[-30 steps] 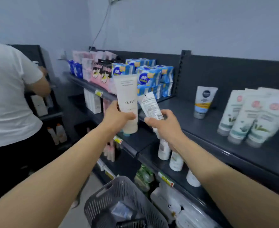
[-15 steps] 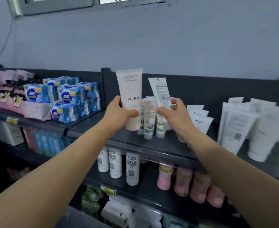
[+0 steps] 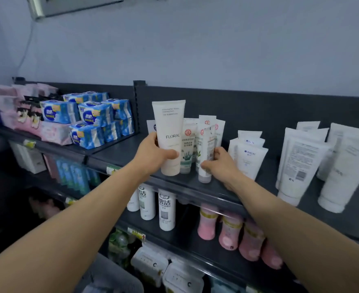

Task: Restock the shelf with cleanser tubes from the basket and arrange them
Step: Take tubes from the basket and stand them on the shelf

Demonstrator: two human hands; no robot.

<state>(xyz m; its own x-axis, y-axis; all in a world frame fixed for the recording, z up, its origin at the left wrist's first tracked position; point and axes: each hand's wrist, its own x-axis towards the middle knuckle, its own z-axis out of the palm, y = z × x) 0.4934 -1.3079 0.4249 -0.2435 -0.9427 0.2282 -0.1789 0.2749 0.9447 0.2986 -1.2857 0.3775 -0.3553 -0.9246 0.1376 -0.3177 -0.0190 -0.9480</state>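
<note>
Left hand (image 3: pixel 153 154) grips the big white FLORAL tube (image 3: pixel 170 134) around its lower half, thumb across the front, tube upright and cap down over the front of the top shelf (image 3: pixel 119 154). Cannot tell if the cap touches the board. Right hand (image 3: pixel 223 166) pinches a slim tube (image 3: pixel 207 153) low on its body, cap end at or just above the board, right against the red-logo tubes (image 3: pixel 188 149) standing behind it. Handling, as a judgement: both tubes look light, with soft squeezable walls, stiff only at the cap and the crimped top, and smooth plastic that is likely a bit slippery. Best hold is low, near the cap shoulder, so the wall doesn't buckle. They stand on small caps, so they probably tip easily and can knock down neighbours. Containers: the top shelf carries the red-logo group in the middle, blue-logo white tubes (image 3: pixel 248 157) just right of the right hand, larger white tubes (image 3: pixel 301 161) further right, and blue packs (image 3: pixel 89 119) in the left bay. The lower shelf has white bottles (image 3: pixel 167 208) and pink bottles (image 3: pixel 227 231). A grey blurred shape at the bottom edge may be the basket (image 3: pixel 115 275); its contents are not readable.
</note>
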